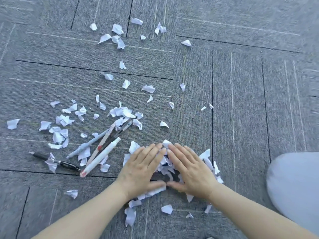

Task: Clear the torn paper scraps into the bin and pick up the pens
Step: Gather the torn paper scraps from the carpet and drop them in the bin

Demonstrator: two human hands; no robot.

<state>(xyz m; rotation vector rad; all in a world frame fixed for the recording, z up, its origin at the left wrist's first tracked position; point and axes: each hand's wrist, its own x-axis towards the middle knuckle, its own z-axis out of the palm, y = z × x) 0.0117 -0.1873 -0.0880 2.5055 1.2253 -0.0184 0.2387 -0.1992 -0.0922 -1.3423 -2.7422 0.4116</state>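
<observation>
White torn paper scraps lie scattered over the grey carpet. A heap of scraps (166, 167) sits between my two hands. My left hand (141, 169) and my right hand (189, 169) lie flat with fingers together, cupped around that heap, fingertips and thumbs nearly touching. Left of my hands lies a cluster of pens: a white pen (101, 156), a blue-grey pen (86, 145), a dark pen (119, 131) and a beige pen with a red band (103, 144). A black pen (55, 161) lies further left, partly under scraps. No bin is in view.
More loose scraps (118, 38) spread toward the far side of the carpet (241, 100) and to the left (59, 133). A pale grey-blue clothed knee (293, 183) is at the right edge. Dark seams run between the carpet tiles.
</observation>
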